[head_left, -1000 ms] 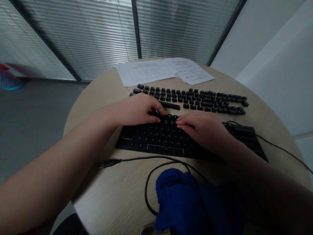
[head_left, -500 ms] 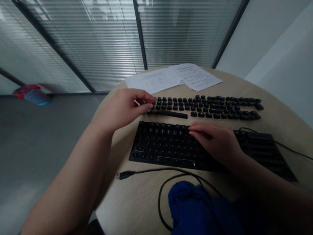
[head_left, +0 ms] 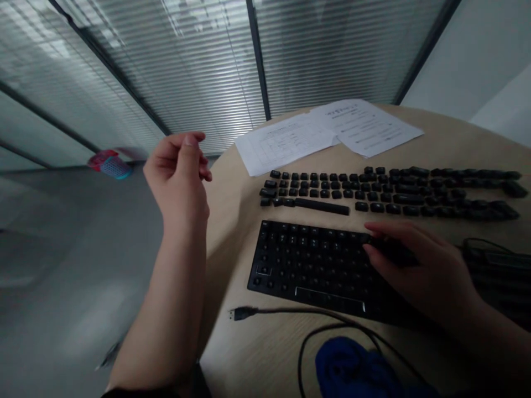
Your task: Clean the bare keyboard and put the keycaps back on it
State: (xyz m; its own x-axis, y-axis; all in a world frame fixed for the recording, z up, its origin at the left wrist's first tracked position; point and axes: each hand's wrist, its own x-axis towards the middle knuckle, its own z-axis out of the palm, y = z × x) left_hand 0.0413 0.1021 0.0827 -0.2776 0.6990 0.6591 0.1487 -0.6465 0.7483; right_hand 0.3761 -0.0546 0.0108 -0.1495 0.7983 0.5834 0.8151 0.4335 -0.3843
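Note:
My left hand [head_left: 180, 174] is raised off the table's left edge, its fingers curled and the thumb pressed against them. Whatever may be in that pinch is hidden. Over the black keyboard [head_left: 309, 271] hovers my right hand [head_left: 418, 257], thumb and index finger parted on either side of a keycap [head_left: 366, 239] in the top row. Keycaps stand along the keyboard's upper rows, while bare switches show below them. Beyond the keyboard lie loose keycaps [head_left: 324, 193] in rows, with a long spacebar [head_left: 322, 207] at their near side.
Printed sheets [head_left: 290, 141] lie at the table's far edge. A black cable with a USB plug [head_left: 244, 313] loops in front of the keyboard, near blue cloth [head_left: 352, 367]. A red and blue basket [head_left: 114, 166] stands on the floor by the blinds.
My left hand has lifted away from the loose keycaps, out to the left. My right thumb and finger have parted at the keyboard's top row. The view has shifted left.

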